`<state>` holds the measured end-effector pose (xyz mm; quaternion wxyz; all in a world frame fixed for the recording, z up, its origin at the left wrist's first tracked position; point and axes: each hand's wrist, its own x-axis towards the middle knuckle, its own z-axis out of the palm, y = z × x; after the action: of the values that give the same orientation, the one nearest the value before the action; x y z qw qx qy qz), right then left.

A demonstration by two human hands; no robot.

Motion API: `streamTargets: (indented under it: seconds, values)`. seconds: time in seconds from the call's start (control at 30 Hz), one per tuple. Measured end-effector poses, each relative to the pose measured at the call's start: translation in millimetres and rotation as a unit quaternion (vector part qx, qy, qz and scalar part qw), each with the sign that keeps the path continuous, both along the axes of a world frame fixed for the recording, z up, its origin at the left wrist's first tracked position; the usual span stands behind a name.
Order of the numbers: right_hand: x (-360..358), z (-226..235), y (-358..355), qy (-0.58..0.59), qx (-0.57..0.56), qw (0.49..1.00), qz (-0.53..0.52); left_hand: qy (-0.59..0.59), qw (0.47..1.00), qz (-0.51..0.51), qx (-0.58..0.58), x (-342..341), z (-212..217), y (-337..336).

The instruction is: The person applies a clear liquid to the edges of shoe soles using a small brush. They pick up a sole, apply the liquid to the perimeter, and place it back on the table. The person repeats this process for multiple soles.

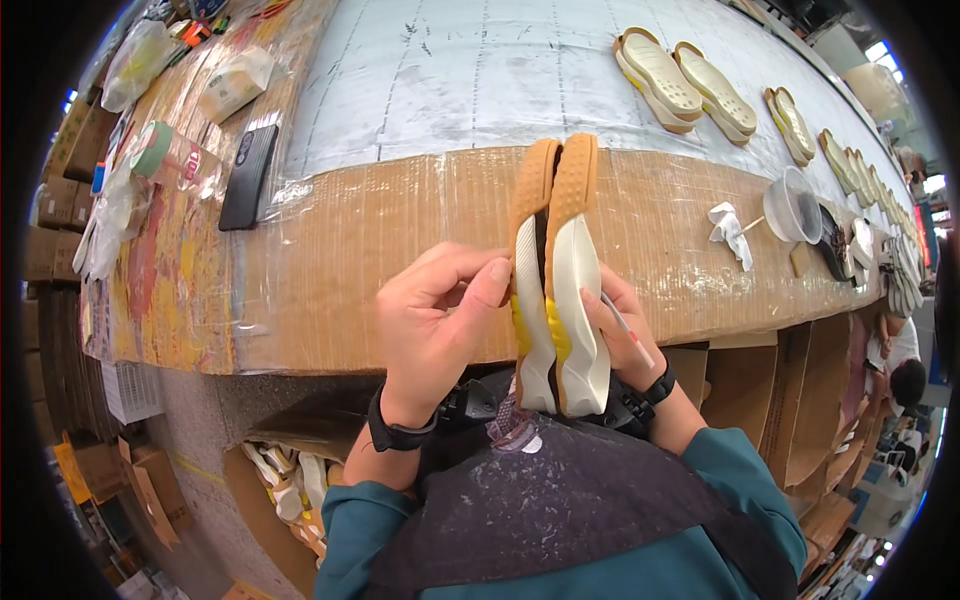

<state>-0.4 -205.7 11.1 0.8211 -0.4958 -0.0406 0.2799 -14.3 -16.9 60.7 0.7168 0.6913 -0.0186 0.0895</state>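
Observation:
Two shoe soles stand upright side by side in front of my chest, cream and yellow along the sides with tan studded bottoms. My left hand [445,320] is closed, its thumb and fingertips at the outer edge of the left sole [534,290]. Wrapped round the outer side of the right sole [577,270] is my right hand [625,330]. A thin grey, red and white stick [628,330], perhaps a pen, also rests in my right fingers. The fingers between and behind the soles are hidden.
Several more soles [660,80] lie along the pale tabletop [400,80] at the right. A clear plastic tub [792,205] and crumpled tissue [730,235] sit nearer. On the left are a black phone [250,178] and a bottle [175,155]. Below the table, a box [250,510] holds soles.

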Motion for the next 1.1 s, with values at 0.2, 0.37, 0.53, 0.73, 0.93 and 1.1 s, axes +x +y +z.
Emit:
streamTargets:
  seconds: [0.2,0.37,0.53,0.73,0.93,1.1]
  values:
    - [23,1,7,0.078,0.007,0.997,-0.022,0.099,0.987,-0.027,-0.127,15,-38,-8]
    - [57,-8,-2,-0.113,-0.138,0.981,0.069,0.163,0.975,-0.067,-0.133,21,-76,-7]
    - [185,-25,-56,-0.169,-0.258,0.911,-0.274,0.139,0.988,-0.014,0.060,11,-96,3]
    - [315,-110,-144,-0.071,-0.304,0.799,-0.513,0.152,0.972,0.037,0.174,13,-93,5]
    - [287,-58,-110,0.080,-0.161,0.926,-0.331,0.078,0.966,0.123,0.215,11,-81,4]
    - [192,-32,-78,0.165,0.089,0.972,-0.145,0.030,0.999,0.007,0.013,19,-57,-5]
